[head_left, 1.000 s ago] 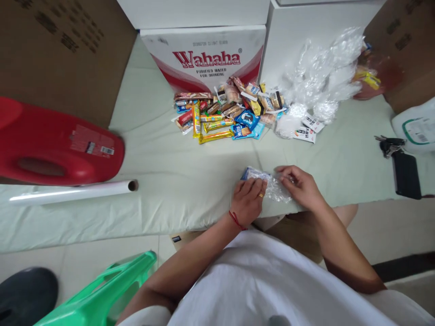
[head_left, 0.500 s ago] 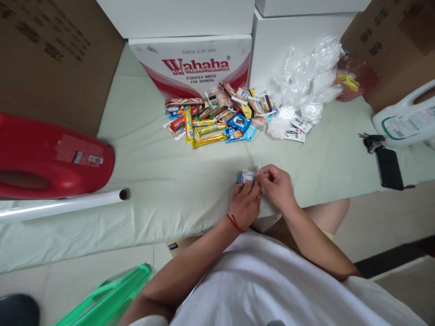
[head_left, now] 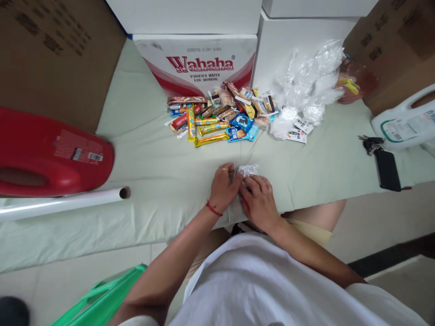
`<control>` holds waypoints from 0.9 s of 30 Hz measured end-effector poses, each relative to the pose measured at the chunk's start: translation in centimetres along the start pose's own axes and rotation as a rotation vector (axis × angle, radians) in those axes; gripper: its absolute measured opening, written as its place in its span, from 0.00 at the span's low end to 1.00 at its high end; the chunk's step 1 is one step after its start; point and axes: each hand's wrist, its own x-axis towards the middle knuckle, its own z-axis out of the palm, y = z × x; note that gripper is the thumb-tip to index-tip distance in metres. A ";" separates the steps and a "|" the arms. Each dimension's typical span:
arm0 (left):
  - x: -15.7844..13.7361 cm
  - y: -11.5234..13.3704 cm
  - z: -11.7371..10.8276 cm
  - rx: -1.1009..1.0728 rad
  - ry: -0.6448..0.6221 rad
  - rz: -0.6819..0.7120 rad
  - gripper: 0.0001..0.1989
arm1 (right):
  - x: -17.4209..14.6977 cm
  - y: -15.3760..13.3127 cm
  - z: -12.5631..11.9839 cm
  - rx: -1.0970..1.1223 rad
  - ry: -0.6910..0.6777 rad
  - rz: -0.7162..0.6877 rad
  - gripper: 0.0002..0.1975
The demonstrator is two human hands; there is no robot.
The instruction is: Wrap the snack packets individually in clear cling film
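A small bundle in crinkled clear plastic wrap (head_left: 249, 170) lies on the cloth close to the front edge, between my hands. My left hand (head_left: 223, 186), with a red string on its wrist, is closed at the bundle's left side, thumb and fingers pinching the plastic. My right hand (head_left: 260, 199) presses on the near right side with bent fingers, its thumb and index finger meeting the left thumb. Fingers cover much of the bundle, so its contents are hard to make out. Beyond it is a pile of wrapped snacks (head_left: 212, 131), mostly yellow, blue and red.
Several clear plastic-wrapped bundles (head_left: 302, 86) are heaped behind to the right. A Wahaha carton (head_left: 204, 59) stands at the back. On the left are a red jug (head_left: 84, 158) and a white roll (head_left: 68, 203); on the right, a white jug (head_left: 404, 122), keys (head_left: 372, 144) and a black phone-like object (head_left: 388, 170).
My left hand has shifted left from on top of the packet to its side. The right hand has come left and down onto the plastic. The packet's blue print is now mostly hidden.
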 end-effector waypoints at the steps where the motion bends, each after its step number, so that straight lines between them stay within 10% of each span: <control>1: 0.4 0.0 0.4 0.022 -0.019 0.020 0.17 | -0.7 0.3 0.2 0.014 -0.004 -0.027 0.22; 8: -1.0 -0.3 1.9 0.187 0.214 0.422 0.15 | -2.9 4.7 -1.8 0.454 0.037 -0.106 0.18; 14: -1.4 -0.7 1.6 0.239 -0.011 0.714 0.17 | 0.0 7.3 -2.2 0.376 0.039 -0.155 0.33; 20: -3.5 -2.1 -0.5 0.309 -0.275 0.734 0.32 | -0.8 7.9 -0.9 0.289 -0.141 -0.216 0.44; 27: -3.7 -1.3 2.5 0.410 -0.088 0.587 0.28 | 0.0 7.1 0.3 0.228 0.100 -0.166 0.31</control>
